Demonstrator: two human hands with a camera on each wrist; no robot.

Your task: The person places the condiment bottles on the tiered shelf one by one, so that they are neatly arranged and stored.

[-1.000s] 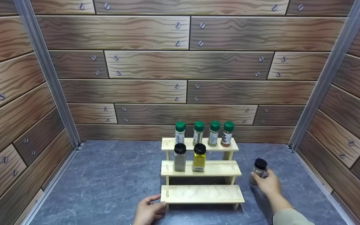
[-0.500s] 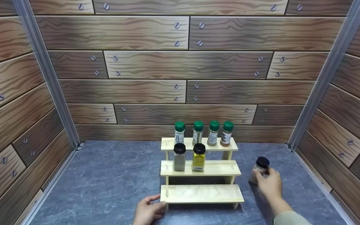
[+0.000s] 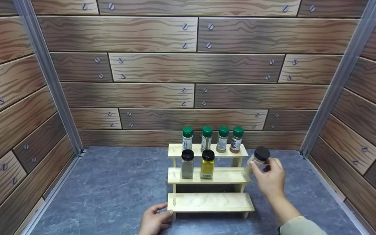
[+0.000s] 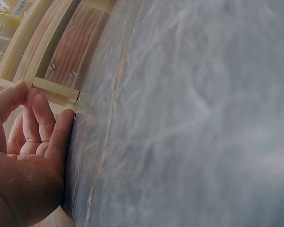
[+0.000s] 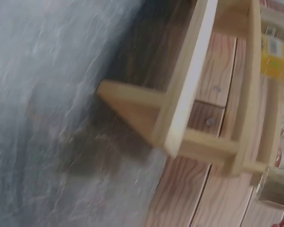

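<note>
A three-step wooden display rack (image 3: 211, 202) stands on the grey tabletop. My left hand (image 3: 155, 220) pinches the left end of its lowest step, thumb and fingertips at the board's edge in the left wrist view. In my right hand (image 3: 272, 179) is a clear spice jar (image 3: 255, 163) with a black lid, gripped between thumb and fingers. It tilts, its base overlapping the right end of the middle step. Also on that step stand a grey-filled jar (image 3: 187, 166) and a yellow-filled jar (image 3: 207, 167), both black-lidded. The right wrist view catches the held jar's base (image 5: 274, 189) at its edge.
Several green-capped spice bottles (image 3: 223, 140) line the top step behind the black-lidded jars. Wood-plank-patterned walls (image 3: 188, 94) enclose the grey tabletop (image 3: 119, 182) at the back and both sides, with grey metal posts (image 3: 333, 81) at the corners.
My right hand has lifted the black-lidded jar off the tabletop and carried it up and left to the middle step's right end. The left hand stays at the rack.
</note>
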